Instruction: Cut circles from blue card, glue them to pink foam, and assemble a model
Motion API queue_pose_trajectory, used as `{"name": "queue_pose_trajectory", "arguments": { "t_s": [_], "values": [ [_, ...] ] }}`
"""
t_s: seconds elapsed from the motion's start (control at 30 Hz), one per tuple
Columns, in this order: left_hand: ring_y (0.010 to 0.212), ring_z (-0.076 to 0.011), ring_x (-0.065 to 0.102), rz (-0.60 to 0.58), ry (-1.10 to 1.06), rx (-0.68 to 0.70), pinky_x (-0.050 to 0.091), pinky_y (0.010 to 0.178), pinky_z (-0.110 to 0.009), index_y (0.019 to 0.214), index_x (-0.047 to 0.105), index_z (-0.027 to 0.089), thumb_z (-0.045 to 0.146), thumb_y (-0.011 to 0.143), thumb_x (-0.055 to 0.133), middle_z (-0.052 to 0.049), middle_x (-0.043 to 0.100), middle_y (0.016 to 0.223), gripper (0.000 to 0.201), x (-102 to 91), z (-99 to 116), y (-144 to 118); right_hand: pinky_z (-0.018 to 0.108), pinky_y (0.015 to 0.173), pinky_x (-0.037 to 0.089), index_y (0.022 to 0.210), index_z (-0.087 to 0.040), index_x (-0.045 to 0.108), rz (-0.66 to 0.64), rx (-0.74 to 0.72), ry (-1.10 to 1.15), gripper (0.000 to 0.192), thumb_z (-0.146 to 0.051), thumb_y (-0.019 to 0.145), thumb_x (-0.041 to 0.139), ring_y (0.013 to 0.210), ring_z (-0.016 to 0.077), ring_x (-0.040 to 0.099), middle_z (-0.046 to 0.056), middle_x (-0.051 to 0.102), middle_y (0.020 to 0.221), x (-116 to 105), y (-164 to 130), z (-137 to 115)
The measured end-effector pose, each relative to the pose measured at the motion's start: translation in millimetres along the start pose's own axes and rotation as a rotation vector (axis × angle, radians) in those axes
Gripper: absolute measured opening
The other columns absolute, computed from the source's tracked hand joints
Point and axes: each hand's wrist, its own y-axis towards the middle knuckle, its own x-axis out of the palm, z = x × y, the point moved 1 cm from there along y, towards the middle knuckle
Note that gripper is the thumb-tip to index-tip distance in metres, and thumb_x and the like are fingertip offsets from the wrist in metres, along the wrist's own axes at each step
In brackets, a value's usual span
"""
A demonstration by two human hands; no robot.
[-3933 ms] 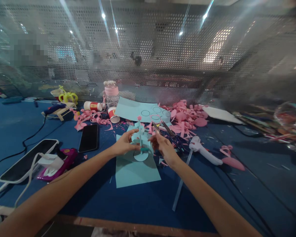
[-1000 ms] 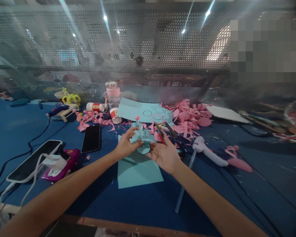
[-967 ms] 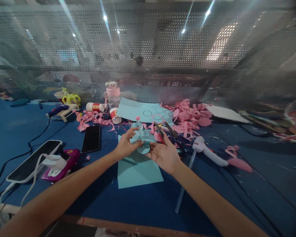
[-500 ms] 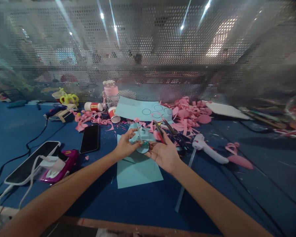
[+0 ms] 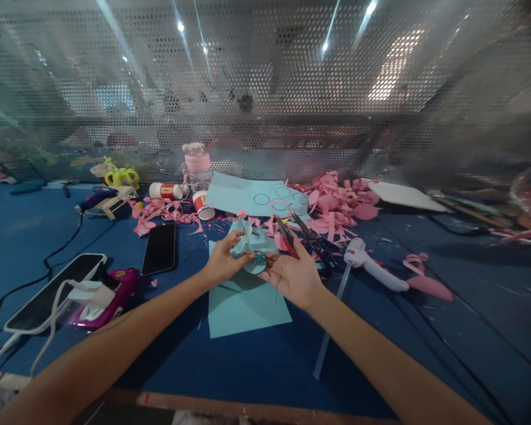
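Between my two hands, above the near middle of the tabletop [image 5: 256, 360], sits the small paper craft piece [image 5: 253, 247]: a pale blue paper disc [image 5: 255, 266] at its foot and a thin stick [image 5: 248, 236] rising from it, tipped with a bit of pink. Its long axis runs up and away from me, leaning slightly to the left, toward the far edge of the tabletop.

My left hand [image 5: 222, 264] closes on the piece from the left, thumb and fingers pinched around the stick and the folded blue paper beside it. My right hand [image 5: 292, 275] comes in from the right, palm turned up and half open, its fingers touching the disc from below and beside; a pair of red-handled scissors [image 5: 287, 236] lies across its fingers, pointing away from me. How firmly they are gripped I cannot tell.

Both hands are on the piece; the left has the firmer hold on the stick, the right is nearer the disc. Directly under the hands lies a light blue sheet [image 5: 243, 304], flat on the tabletop, and the piece is held just above its far end.
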Motion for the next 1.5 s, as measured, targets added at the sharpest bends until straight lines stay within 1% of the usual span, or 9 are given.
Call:
{"name": "queue_pose_trajectory", "arguments": {
  "t_s": [0.13, 0.47, 0.8, 0.97, 1.03, 1.13, 1.27, 1.37, 1.5],
  "values": [
    [0.078, -0.0184, 0.061, -0.01, 0.021, 0.005, 0.048, 0.07, -0.03, 0.108, 0.05, 0.016, 0.029, 0.064, 0.071, -0.002, 0.062, 0.076, 0.051, -0.3, 0, 0, 0.043, 0.082, 0.048, 0.1, -0.006, 0.057, -0.015, 0.002, -0.005, 0.064, -0.058, 0.086, 0.022, 0.092, 0.0257, 0.061, 0.019, 0.066, 0.089, -1, 1, 0],
    [0.084, -0.0205, 0.061, 0.012, 0.04, 0.028, 0.049, 0.071, -0.03, 0.104, 0.052, 0.015, 0.029, 0.062, 0.072, -0.003, 0.062, 0.079, 0.048, -0.2, 3, -1, 0.044, 0.082, 0.048, 0.103, -0.004, 0.056, -0.014, 0.009, -0.014, 0.069, -0.06, 0.085, 0.019, 0.092, 0.0271, 0.061, 0.021, 0.065, 0.089, 0, 0, 0],
    [0.08, -0.021, 0.063, -0.008, 0.046, 0.014, 0.05, 0.069, -0.03, 0.098, 0.055, 0.017, 0.027, 0.064, 0.071, -0.002, 0.065, 0.075, 0.039, 0.2, 6, -1, 0.043, 0.084, 0.047, 0.102, -0.004, 0.055, -0.03, 0.001, 0.018, 0.069, -0.06, 0.085, 0.02, 0.094, 0.0266, 0.06, 0.02, 0.065, 0.091, -1, -1, -1],
    [0.076, -0.0192, 0.063, -0.012, -0.009, 0.0, 0.049, 0.069, -0.029, 0.097, 0.055, 0.016, 0.028, 0.064, 0.071, -0.001, 0.064, 0.075, 0.038, 0.3, 4, 0, 0.043, 0.084, 0.046, 0.101, -0.006, 0.055, -0.043, 0.002, 0.026, 0.066, -0.06, 0.085, 0.02, 0.094, 0.0261, 0.06, 0.019, 0.065, 0.091, -1, 0, -1],
    [0.073, -0.0175, 0.062, 0.01, -0.074, -0.011, 0.049, 0.068, -0.028, 0.095, 0.056, 0.016, 0.028, 0.062, 0.072, 0.0, 0.064, 0.074, 0.038, 0.6, 2, 1, 0.044, 0.085, 0.045, 0.099, -0.008, 0.055, -0.063, 0.008, 0.033, 0.065, -0.06, 0.085, 0.02, 0.094, 0.0257, 0.06, 0.018, 0.065, 0.09, 1, 0, -3],
    [0.067, -0.0146, 0.061, 0.096, -0.203, -0.031, 0.048, 0.065, -0.026, 0.094, 0.055, 0.016, 0.025, 0.057, 0.075, 0.002, 0.063, 0.071, 0.042, 0.0, -3, 5, 0.044, 0.086, 0.044, 0.096, -0.009, 0.056, -0.086, 0.018, 0.03, 0.063, -0.06, 0.086, 0.021, 0.091, 0.0253, 0.061, 0.015, 0.065, 0.085, 3, -1, -4],
    [0.061, -0.0106, 0.058, 0.193, -0.319, -0.03, 0.048, 0.061, -0.023, 0.092, 0.054, 0.016, 0.02, 0.052, 0.076, 0.005, 0.06, 0.067, 0.046, -4.0, -8, 11, 0.041, 0.088, 0.043, 0.095, -0.01, 0.057, -0.059, 0.02, -0.008, 0.062, -0.06, 0.086, 0.021, 0.087, 0.0235, 0.062, 0.012, 0.066, 0.082, 4, -1, -5],
    [0.057, -0.0093, 0.057, 0.226, -0.304, -0.032, 0.047, 0.057, -0.022, 0.092, 0.054, 0.015, 0.02, 0.053, 0.076, 0.006, 0.058, 0.061, 0.045, -7.6, -9, 14, 0.041, 0.088, 0.042, 0.094, -0.011, 0.058, -0.031, 0.032, -0.033, 0.061, -0.058, 0.087, 0.02, 0.088, 0.023, 0.062, 0.012, 0.066, 0.085, 3, -1, -4],
    [0.054, -0.0098, 0.056, 0.239, -0.248, -0.054, 0.046, 0.056, -0.023, 0.096, 0.052, 0.015, 0.021, 0.051, 0.077, 0.007, 0.058, 0.056, 0.051, -9.7, -12, 15, 0.04, 0.086, 0.044, 0.091, -0.011, 0.059, -0.017, 0.039, -0.059, 0.059, -0.056, 0.087, 0.022, 0.087, 0.0226, 0.063, 0.013, 0.066, 0.084, 2, 0, -4]
  ]
}}
